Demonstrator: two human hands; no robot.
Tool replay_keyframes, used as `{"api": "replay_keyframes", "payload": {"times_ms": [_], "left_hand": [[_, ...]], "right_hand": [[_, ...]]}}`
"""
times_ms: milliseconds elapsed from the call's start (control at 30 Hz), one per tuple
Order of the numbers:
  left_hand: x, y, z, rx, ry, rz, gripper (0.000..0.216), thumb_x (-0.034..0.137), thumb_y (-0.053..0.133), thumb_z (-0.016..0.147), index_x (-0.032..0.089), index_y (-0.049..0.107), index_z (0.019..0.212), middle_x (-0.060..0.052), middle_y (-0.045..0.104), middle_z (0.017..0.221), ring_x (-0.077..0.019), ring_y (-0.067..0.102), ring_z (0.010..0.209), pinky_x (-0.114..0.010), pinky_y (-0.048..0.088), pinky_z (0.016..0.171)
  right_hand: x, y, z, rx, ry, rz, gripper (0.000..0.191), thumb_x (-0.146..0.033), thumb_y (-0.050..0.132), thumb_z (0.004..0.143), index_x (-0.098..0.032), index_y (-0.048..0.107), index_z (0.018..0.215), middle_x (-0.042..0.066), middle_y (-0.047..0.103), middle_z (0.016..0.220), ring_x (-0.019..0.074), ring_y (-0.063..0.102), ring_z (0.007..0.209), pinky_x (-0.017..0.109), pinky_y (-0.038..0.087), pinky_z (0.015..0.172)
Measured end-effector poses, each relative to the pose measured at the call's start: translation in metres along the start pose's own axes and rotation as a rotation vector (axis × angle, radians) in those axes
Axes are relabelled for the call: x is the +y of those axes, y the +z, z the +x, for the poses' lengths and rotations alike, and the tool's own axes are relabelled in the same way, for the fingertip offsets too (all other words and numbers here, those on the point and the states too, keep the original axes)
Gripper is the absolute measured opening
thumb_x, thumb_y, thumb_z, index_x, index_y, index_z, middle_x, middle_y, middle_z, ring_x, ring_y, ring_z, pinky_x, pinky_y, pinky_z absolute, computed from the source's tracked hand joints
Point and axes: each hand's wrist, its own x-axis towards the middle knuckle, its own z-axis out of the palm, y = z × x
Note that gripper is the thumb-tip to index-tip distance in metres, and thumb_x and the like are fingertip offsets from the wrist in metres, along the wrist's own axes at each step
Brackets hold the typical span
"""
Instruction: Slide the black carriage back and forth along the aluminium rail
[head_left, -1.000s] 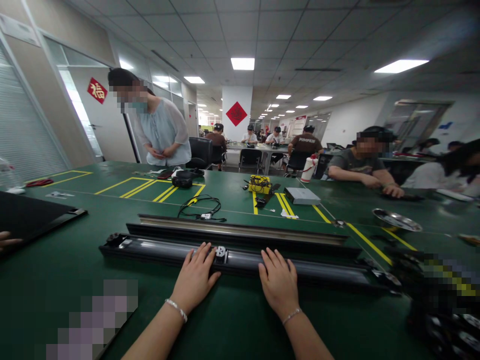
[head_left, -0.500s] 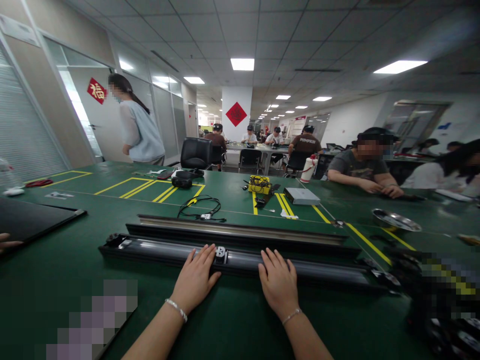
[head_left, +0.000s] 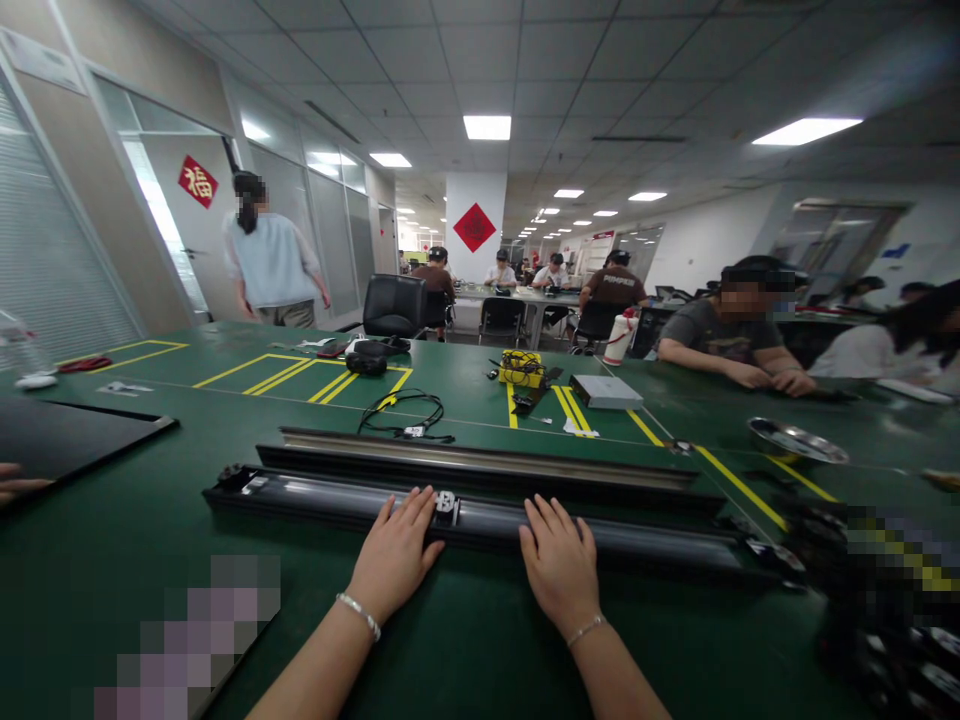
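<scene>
A long black rail-like housing point(head_left: 307, 500) with a glossy rounded top lies across the green table in front of me. My left hand point(head_left: 397, 550) rests on it left of middle, fingers stretched flat, just beside a small white-and-black fitting point(head_left: 445, 504). Farther right, my right hand point(head_left: 559, 555) lies on the same housing with its fingers spread. Neither hand wraps around anything. Behind the housing runs a second long dark channel point(head_left: 480, 463) with a pale inner strip, touched by neither hand.
Beyond lie a coiled black cable point(head_left: 405, 408), a yellow block wound with wires point(head_left: 521, 367), a grey box point(head_left: 606, 391) and a metal bowl point(head_left: 798, 441). A dark panel point(head_left: 75, 440) with another person's hand point(head_left: 19, 484) is at left. Black parts point(head_left: 900, 640) crowd the right.
Both my hands keep their places on the housing. In the background, the walking person in the light blue vest has turned their back to me. The view has shifted slightly.
</scene>
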Motion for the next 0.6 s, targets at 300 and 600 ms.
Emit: {"api": "replay_keyframes", "payload": {"times_ms": [300,600], "left_hand": [[0.0036,-0.0021,0.0005,-0.015,-0.018,-0.009,0.054,0.035,0.047,0.08,0.02,0.039,0.132,-0.007,0.041,0.139,-0.0237,0.035,0.128,-0.046,0.026,0.106],[0.0066,-0.0038,0.0011,-0.028,-0.021,-0.009,0.054,0.032,0.046,0.08,0.017,0.038,0.132,-0.008,0.04,0.139,-0.0237,0.033,0.129,-0.047,0.025,0.106]], "right_hand": [[-0.0017,-0.0027,0.0002,-0.021,0.007,-0.008,0.046,-0.037,0.024,0.089,-0.026,0.046,0.127,0.001,0.042,0.137,0.0196,0.031,0.128,0.044,0.017,0.104],[-0.0038,-0.0029,-0.0009,-0.048,-0.021,0.006,0.048,-0.037,0.022,0.09,-0.024,0.043,0.13,0.002,0.039,0.138,0.0193,0.029,0.129,0.049,0.011,0.105]]}}
